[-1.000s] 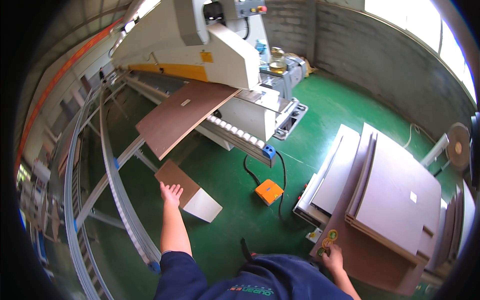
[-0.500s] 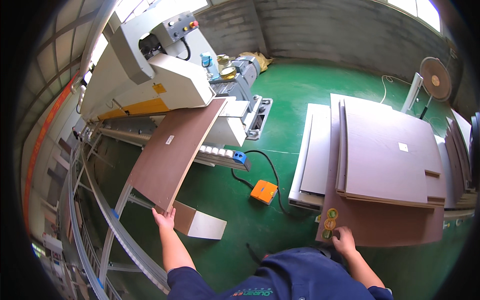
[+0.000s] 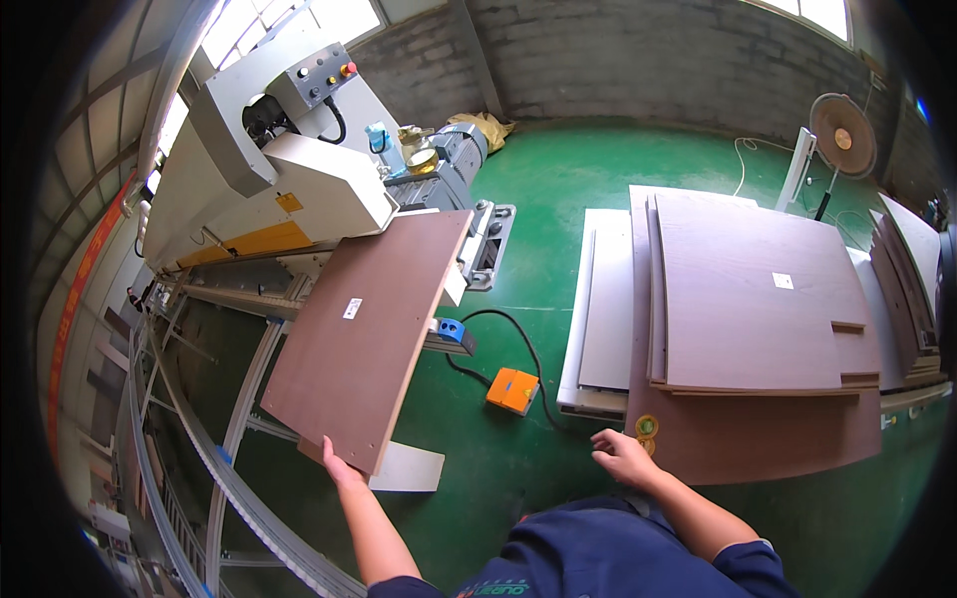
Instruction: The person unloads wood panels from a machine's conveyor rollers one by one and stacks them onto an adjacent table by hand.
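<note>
A brown board (image 3: 374,309) with a small white label juts out from the large machine (image 3: 269,194) toward me at the left. At its near edge, my left hand (image 3: 344,466) grips the corner, one digit over the top face and the others hidden beneath. My right hand (image 3: 626,458) holds nothing; its fingers are loosely bent and apart. It hovers beside round yellow-green stickers (image 3: 647,429) on the lowest brown board (image 3: 768,434) of a stack, partly covering them.
Metal roller rails (image 3: 234,478) run along the left. An orange foot pedal (image 3: 513,390) with a black cable lies on the green floor. Under the board rests a pale offcut (image 3: 411,466). Stacked brown panels (image 3: 748,299) stand at right, with a round fan (image 3: 843,137) behind.
The brown board has slid out from the machine toward me and to the right, my left hand moving with it. My right hand has left the stack's edge and shifted left. The view has turned slightly.
</note>
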A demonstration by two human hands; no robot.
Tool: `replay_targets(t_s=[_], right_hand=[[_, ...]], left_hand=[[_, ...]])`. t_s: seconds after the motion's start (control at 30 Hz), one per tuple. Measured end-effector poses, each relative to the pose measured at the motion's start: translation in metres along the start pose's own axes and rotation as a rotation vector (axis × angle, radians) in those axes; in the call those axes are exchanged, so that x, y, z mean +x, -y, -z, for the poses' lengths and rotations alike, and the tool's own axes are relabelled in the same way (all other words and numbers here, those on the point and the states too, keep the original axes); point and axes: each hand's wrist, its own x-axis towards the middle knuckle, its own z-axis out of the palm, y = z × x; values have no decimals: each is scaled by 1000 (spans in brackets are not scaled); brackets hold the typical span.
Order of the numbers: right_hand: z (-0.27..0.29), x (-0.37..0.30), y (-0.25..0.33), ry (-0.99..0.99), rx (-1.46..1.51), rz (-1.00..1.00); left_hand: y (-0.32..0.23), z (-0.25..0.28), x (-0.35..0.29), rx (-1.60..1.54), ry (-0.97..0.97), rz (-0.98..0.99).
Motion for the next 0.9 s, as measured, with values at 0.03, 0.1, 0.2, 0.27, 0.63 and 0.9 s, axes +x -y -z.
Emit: replay_targets(t_s=[0.03,0.1,0.2,0.27,0.63,0.9], right_hand=[[-4,10,12,45,19,35],[-15,28,32,109,30,80],[-35,62,47,191,118,128],[-46,83,56,252,485,36],[-53,140,98,363,1267,-149],[-67,162,121,351,1384,-211]], left_hand=[[4,0,-8,-37,36,32],[18,7,-19,-117,70,51],[41,-6,-47,-185,91,48],[54,-17,-71,-221,96,68],[59,-33,-162,-300,43,173],[43,6,-158,-197,-38,234]])
